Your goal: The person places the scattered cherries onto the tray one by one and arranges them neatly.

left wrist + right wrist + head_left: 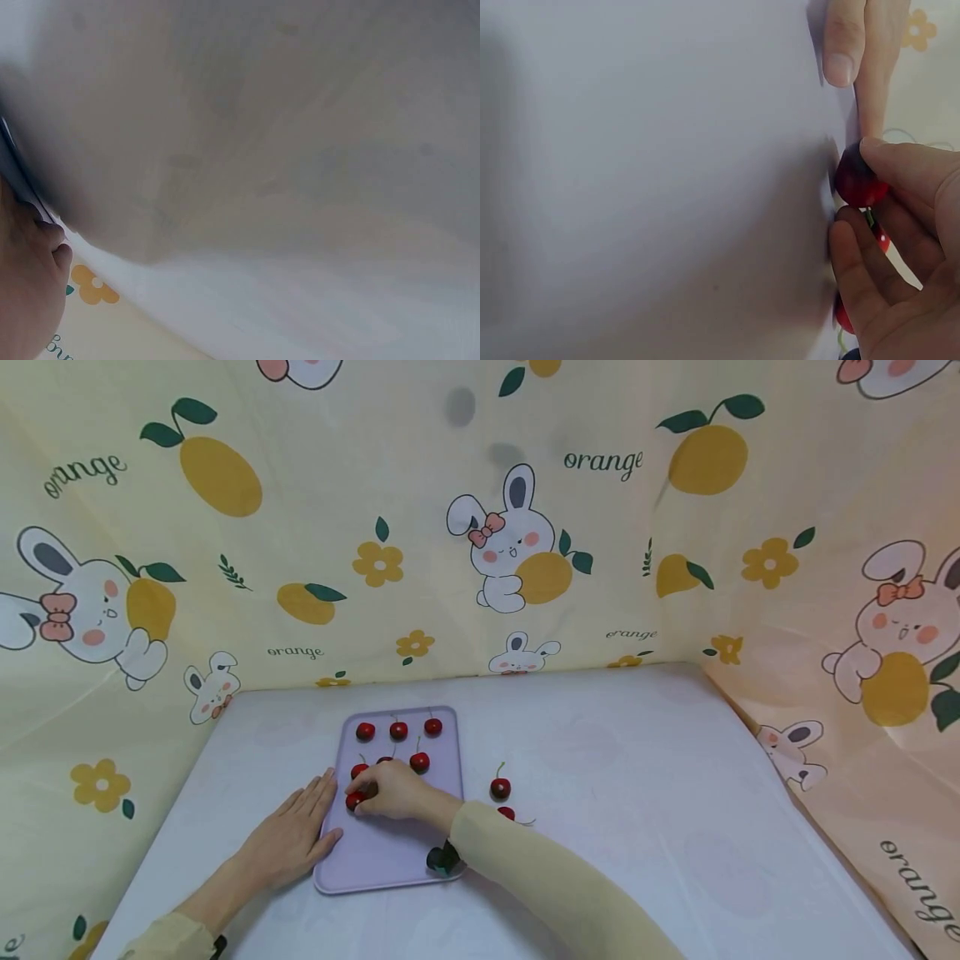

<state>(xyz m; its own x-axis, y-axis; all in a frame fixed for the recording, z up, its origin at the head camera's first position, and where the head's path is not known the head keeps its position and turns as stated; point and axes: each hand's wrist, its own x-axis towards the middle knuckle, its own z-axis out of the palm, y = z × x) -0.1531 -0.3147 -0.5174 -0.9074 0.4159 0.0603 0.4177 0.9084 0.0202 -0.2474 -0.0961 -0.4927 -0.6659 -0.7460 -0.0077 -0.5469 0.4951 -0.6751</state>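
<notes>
Cherry placement on a tray, head view with both wrist views. The right hand point(401, 789) is pinching a red cherry point(355, 802) between thumb and fingers; the fruit is sitting over the left part of a lilac rectangular tray point(378, 860), and whether it is touching the tray surface is remaining unclear. The left hand point(294, 828) is holding nothing: its fingers are extending straight along the tray's left edge, and its thumb is reaching to the rim nearer the person. On the tray, three stemmed cherries are forming the far row: a left cherry point(365, 732), a middle cherry point(398, 731) and a right cherry point(432, 727). Three more are lying in the second row, the middle one being largely covered by the right hand. To the right of the tray, an upright-stemmed cherry point(500, 789) is resting on the white worktop point(637, 760), and a partly hidden cherry point(506, 813) is lying just beside the right sleeve point(555, 868). A dark object point(441, 860) is showing below the right wrist, near the tray's right edge. Behind, a cream cloth point(322, 460) is displaying printed rabbits, oranges and flowers.
</notes>
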